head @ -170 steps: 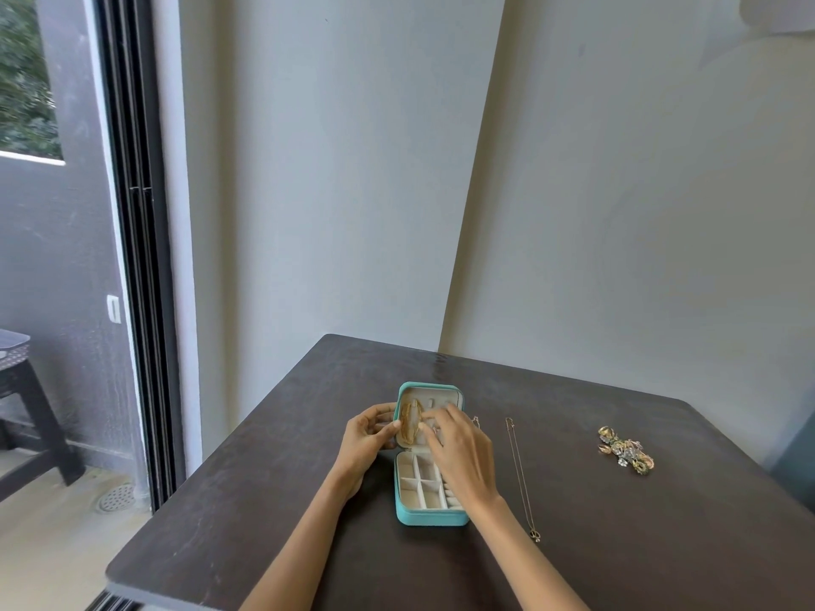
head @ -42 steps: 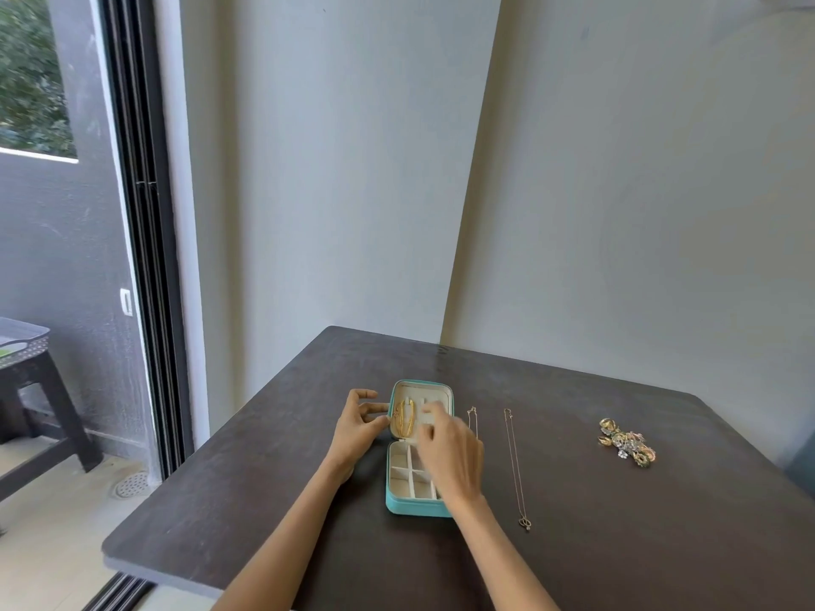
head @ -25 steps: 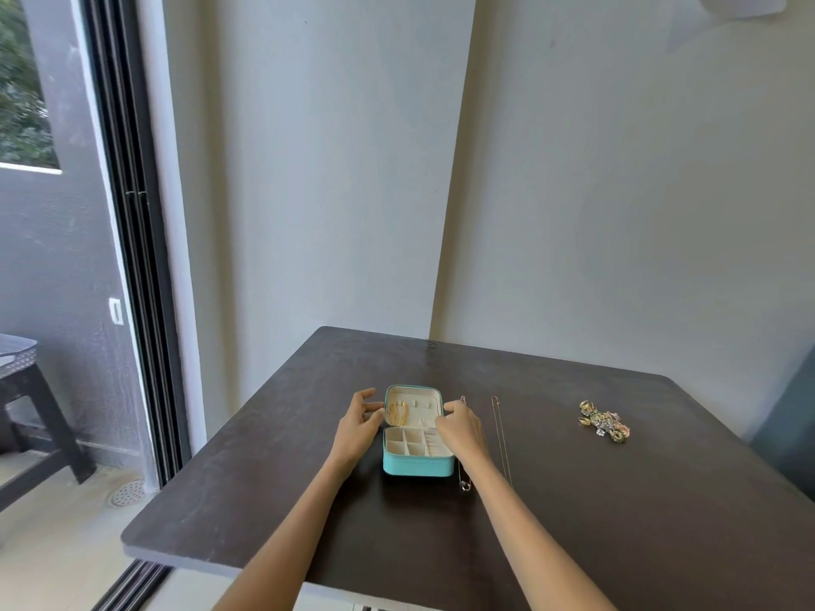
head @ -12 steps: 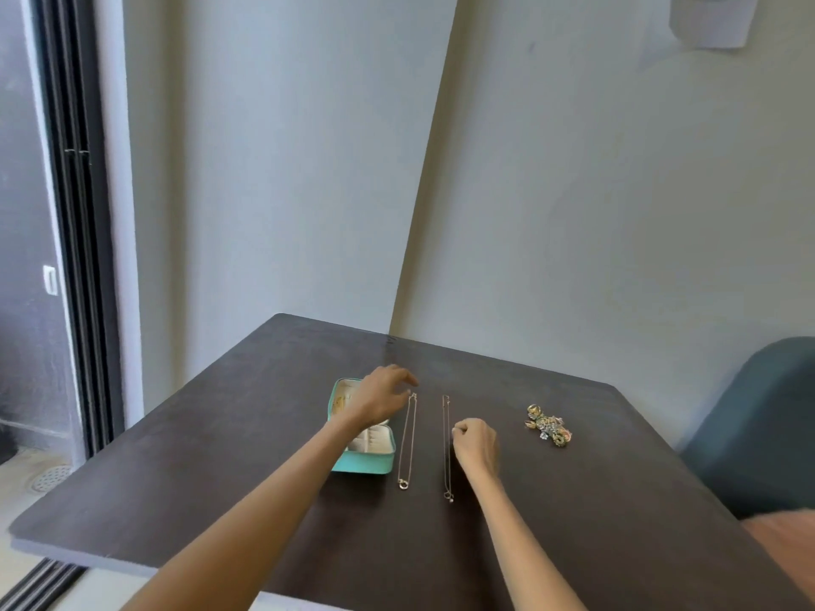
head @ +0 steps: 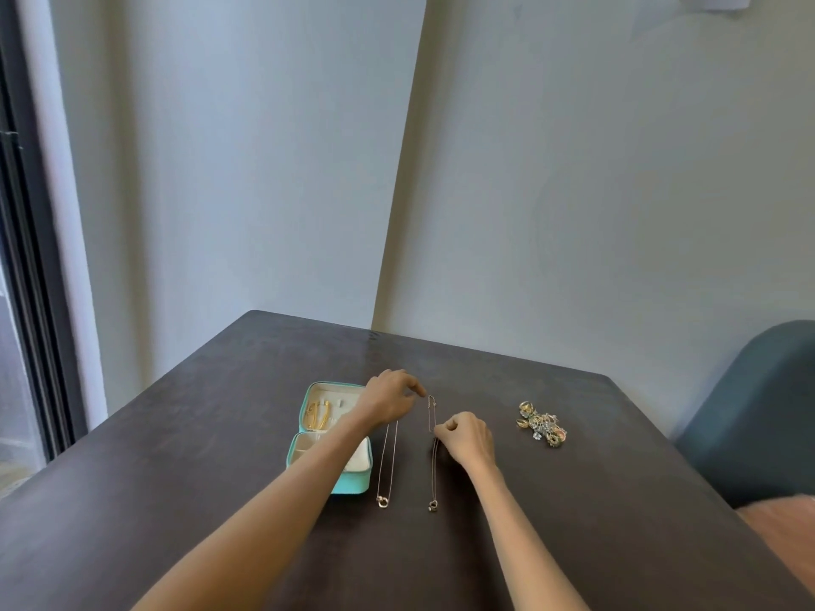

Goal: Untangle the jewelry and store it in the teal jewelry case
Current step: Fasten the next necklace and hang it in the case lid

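Note:
The teal jewelry case [head: 353, 483] lies open left of centre on the dark table, with gold pieces [head: 319, 414] in its lid. Two thin necklaces lie straight beside it. The left necklace [head: 388, 460] has its pendant toward me and is untouched. My right hand [head: 466, 437] pinches the chain of the right necklace [head: 433, 474] near its far half. My left hand [head: 390, 399] reaches over the case and pinches that chain's far end with thumb and forefinger. A tangled pile of jewelry [head: 541, 423] sits further right.
The dark table [head: 595, 500] stands in a corner against pale walls. A blue chair [head: 749, 412] is at its right edge, with pink fabric [head: 785, 535] below it. A dark sliding door frame [head: 26, 258] runs down the left.
My head has turned right and the case has shifted left in view. My left hand left the case and moved to the right necklace's far end. My right hand moved up along that chain.

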A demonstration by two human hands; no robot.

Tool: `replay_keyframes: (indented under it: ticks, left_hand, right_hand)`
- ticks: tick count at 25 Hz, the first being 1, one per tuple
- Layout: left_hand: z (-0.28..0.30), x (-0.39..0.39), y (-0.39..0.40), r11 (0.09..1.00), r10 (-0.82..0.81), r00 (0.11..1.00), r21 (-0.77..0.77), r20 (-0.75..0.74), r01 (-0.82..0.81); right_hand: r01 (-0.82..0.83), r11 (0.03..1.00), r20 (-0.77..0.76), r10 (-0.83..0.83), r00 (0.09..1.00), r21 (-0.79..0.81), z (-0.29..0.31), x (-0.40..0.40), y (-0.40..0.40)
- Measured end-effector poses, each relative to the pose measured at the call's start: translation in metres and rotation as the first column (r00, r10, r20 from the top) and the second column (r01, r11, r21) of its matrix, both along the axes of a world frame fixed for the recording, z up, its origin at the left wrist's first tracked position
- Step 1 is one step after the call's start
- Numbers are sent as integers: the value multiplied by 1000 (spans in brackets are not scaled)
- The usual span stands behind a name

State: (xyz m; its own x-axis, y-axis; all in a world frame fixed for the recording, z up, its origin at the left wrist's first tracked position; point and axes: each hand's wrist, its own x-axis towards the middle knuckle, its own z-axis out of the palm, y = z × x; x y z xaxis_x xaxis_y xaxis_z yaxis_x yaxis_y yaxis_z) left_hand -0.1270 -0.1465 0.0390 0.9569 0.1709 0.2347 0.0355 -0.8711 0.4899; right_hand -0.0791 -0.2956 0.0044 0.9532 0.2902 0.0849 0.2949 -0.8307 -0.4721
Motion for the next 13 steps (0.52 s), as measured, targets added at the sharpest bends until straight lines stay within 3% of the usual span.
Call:
replay_keyframes:
  ticks: [2, 3, 6, 9, 11, 13]
  left_hand:
    - [1, 3, -5, 1000, -18, 1000, 10, -4, 18]
    - [1, 4, -7, 1000, -24, 1000, -1, -4, 24]
    - [0, 8, -14, 998, -42, 999, -45, 9, 43]
    - [1, 10, -24, 987, -118, 993, -112, -16, 116]
    - [2, 11, -31, 924, -195, 980, -342, -39, 171]
    - [7, 6, -35, 769, -283, 958, -609, -53, 193]
  right_hand:
    - [10, 992, -103, 3, 995, 126, 1, 4, -4]
    - [42, 961, -186, 10, 982, 275, 1, 6, -8]
    - [173, 734, -391, 135, 910, 657, 0, 8, -18]
    - [253, 552, -458, 271, 846, 794, 9, 1, -26]
    - [253, 485, -446, 338, 829, 837, 22, -5, -28]
    - [196, 469, -399, 383, 833, 861, 40, -10, -28]
